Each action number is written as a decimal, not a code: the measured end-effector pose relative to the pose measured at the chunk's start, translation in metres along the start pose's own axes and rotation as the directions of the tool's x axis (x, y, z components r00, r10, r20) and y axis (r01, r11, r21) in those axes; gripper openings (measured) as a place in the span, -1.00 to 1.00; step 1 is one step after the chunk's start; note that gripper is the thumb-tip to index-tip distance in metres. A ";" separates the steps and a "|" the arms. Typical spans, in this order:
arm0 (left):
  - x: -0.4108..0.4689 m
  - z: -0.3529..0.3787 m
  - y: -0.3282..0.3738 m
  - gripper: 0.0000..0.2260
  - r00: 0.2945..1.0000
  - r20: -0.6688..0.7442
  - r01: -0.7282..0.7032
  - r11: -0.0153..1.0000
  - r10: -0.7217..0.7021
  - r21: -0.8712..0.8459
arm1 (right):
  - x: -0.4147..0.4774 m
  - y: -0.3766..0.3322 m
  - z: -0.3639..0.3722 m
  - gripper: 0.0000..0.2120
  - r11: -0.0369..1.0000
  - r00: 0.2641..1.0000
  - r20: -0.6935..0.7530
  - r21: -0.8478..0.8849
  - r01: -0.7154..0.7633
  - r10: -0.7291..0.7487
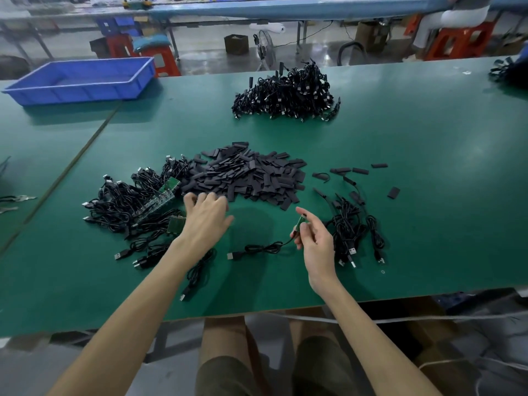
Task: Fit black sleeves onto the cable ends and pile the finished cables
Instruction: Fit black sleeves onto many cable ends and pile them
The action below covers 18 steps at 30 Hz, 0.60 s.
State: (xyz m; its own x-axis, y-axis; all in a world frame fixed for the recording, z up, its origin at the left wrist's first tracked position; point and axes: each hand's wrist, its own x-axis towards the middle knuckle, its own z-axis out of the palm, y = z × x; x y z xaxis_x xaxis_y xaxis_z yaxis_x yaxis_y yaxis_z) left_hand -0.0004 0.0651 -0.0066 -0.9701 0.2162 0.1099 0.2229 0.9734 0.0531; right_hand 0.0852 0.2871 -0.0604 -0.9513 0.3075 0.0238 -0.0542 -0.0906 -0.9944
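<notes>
A heap of flat black sleeves lies mid-table. My left hand reaches over its near left edge with fingers spread, holding nothing that I can see. My right hand pinches the small green board end of a black cable, which trails left on the mat to its USB plug. Unsleeved cables with green boards are heaped at the left. A small pile of sleeved cables lies right of my right hand. A large cable pile sits further back.
The green table mat spans the view. A blue plastic tray stands at the far left. A few loose sleeves lie scattered at the right. Metal tools lie at the left edge. Stools and benches stand behind.
</notes>
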 end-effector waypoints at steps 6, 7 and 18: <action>0.045 0.003 0.046 -0.49 0.990 0.023 -0.130 0.974 0.137 -0.183 | -0.001 -0.001 0.002 -0.64 0.999 1.000 -0.005 -0.035 0.013 -0.013; 0.052 0.005 0.051 -0.41 0.988 0.044 -0.138 0.970 0.150 -0.199 | -0.001 0.000 0.002 -0.65 0.998 1.000 -0.009 -0.054 0.017 -0.017; 0.105 0.027 0.084 -0.77 0.999 0.001 -0.035 0.976 0.036 -0.216 | 0.000 0.003 0.002 -0.80 0.985 1.000 -0.006 -0.169 -0.014 0.013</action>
State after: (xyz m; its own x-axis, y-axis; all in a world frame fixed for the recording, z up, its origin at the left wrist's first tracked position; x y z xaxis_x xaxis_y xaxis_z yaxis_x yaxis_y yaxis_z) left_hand -0.0860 0.1718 -0.0170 -0.9616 0.2512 0.1105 0.2720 0.9258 0.2625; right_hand 0.0841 0.2847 -0.0632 -0.9499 0.3124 0.0102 0.0113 0.0667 -0.9977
